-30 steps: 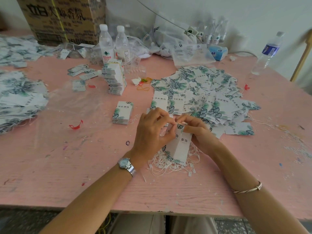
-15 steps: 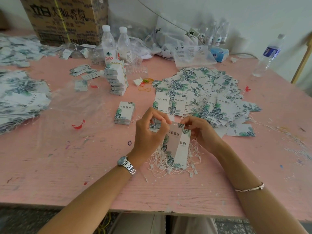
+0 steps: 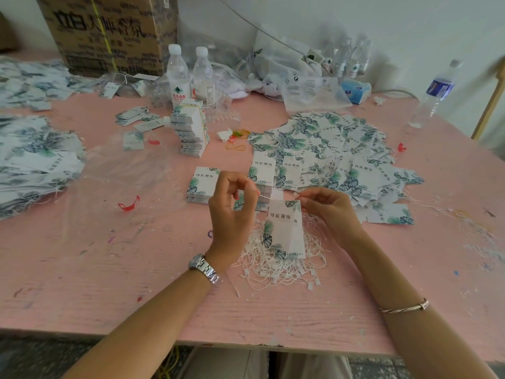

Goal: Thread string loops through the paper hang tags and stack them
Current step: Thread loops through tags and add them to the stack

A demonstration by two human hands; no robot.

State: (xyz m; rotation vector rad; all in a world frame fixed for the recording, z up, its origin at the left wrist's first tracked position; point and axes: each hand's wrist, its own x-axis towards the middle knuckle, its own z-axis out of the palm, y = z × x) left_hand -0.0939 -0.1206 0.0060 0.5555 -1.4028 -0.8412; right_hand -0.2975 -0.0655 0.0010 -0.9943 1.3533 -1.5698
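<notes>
A white hang tag with green leaf print [image 3: 284,228] hangs from a thin white string held taut between my two hands. My left hand [image 3: 232,209] pinches one end of the string at the left. My right hand [image 3: 328,206] pinches the other end beside the tag's top. Below the tag lies a tangled heap of white string loops [image 3: 284,266]. A small stack of tags [image 3: 200,184] sits just behind my left hand. A wide spread of loose tags [image 3: 328,154] covers the pink table [image 3: 109,269] behind my right hand.
A tall tag stack [image 3: 191,127], two water bottles [image 3: 179,75] and a cardboard box [image 3: 109,31] stand at the back. More tag heaps [image 3: 35,165] lie at far left. A clear plastic sheet [image 3: 117,170], red clip [image 3: 128,205], another bottle [image 3: 434,94] and plastic bags [image 3: 300,77] are around.
My hands have drawn apart and lifted, pulling the string taut. The tag, earlier pressed between both hands, now dangles from the string.
</notes>
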